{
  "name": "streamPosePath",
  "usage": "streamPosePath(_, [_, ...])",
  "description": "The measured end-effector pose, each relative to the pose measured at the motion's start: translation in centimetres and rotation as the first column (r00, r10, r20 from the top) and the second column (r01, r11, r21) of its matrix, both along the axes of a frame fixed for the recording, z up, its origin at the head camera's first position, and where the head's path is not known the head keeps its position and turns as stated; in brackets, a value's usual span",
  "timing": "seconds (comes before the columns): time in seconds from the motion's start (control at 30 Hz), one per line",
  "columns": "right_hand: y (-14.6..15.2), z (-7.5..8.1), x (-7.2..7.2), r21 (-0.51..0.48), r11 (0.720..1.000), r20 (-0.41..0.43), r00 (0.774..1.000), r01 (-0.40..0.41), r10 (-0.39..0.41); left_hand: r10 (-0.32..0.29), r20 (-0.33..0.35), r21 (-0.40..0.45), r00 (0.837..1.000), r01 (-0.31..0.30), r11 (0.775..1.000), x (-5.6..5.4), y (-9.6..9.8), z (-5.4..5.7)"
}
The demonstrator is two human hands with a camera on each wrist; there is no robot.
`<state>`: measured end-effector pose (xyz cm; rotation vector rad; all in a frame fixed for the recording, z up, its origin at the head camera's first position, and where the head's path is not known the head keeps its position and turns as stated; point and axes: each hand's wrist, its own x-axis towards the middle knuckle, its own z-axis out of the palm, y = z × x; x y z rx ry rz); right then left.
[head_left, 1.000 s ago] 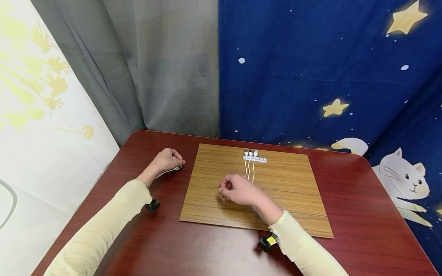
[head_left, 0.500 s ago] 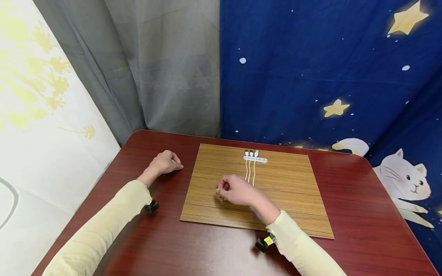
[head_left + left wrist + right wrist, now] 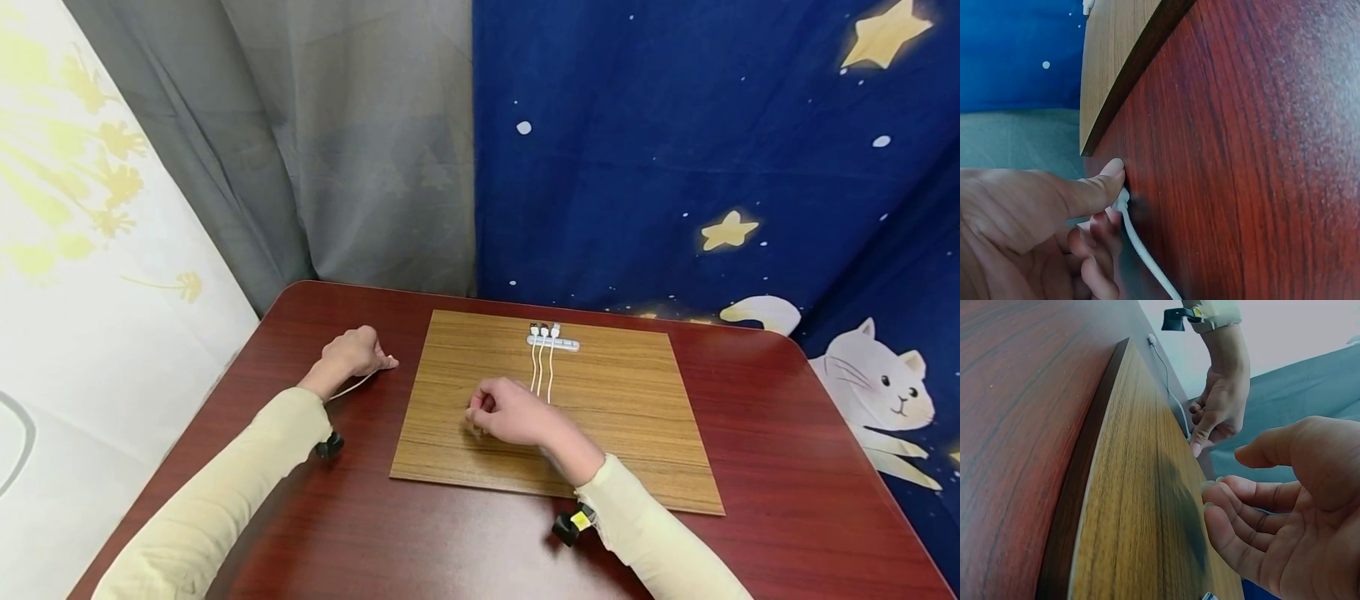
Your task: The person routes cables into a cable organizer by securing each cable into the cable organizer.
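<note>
My left hand is over the red-brown table, left of the wood-grain board. In the left wrist view its thumb and fingers pinch the end of a white cable, whose plug is mostly hidden by the fingers. My right hand hovers over the board's left half, fingers loosely bent and holding nothing. Near the board's back edge, a pale cable clip strip holds three white cables side by side, with their USB plugs pointing backward. The right hand overlaps the cables' lower parts in the head view.
The held cable's far connector lies on the table in the right wrist view. A black wrist camera hangs under the left sleeve, another under the right. Grey and blue curtains stand behind the table.
The left hand turned slightly at the same spot; the plug that showed at its fingertips is now covered, and the cable trails back toward the wrist. The right hand drifted slightly left.
</note>
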<state>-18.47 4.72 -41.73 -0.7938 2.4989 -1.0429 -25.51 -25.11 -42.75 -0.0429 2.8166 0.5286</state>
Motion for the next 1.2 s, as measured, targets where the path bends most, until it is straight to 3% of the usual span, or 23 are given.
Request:
streamPosePath(0.23, [-0.5, 0.1, -0.2, 0.026, 1.0, -0.017, 1.0, -0.006, 0.006, -0.035, 0.007, 0.001, 0.999, 0.035, 0.999, -0.1, 0.0, 0.1])
streamPosePath(0.4, [-0.8, 0.2, -0.2, 0.034, 0.999, -0.03, 0.999, -0.012, 0.013, -0.057, -0.013, 0.054, 0.998, 0.058, 0.997, -0.1, -0.6, -0.4])
streamPosePath(0.53, [-0.9, 0.4, -0.2, 0.032, 0.999, -0.02, 1.0, -0.008, 0.009, -0.04, -0.037, 0.114, 0.999, 0.044, 0.993, -0.2, -1.3, -0.2])
streamPosePath(0.77, [-0.9, 0.4, -0.3, 0.034, 0.999, -0.023, 1.0, -0.012, 0.012, -0.002, -0.092, 0.229, 0.996, 0.023, 0.973, -0.1, -2.1, 1.2])
streamPosePath(1.0, [-1.1, 0.2, -0.3, 0.033, 0.999, -0.031, 0.999, -0.009, 0.01, 0.012, -0.151, 0.29, 0.988, 0.033, 0.956, 0.5, -2.7, 2.6])
streamPosePath(1.2, [-1.2, -0.1, -0.4, 0.028, 1.0, -0.028, 1.0, -0.007, 0.007, 0.06, -0.192, 0.334, 0.98, 0.007, 0.943, 0.9, -2.9, 3.6])
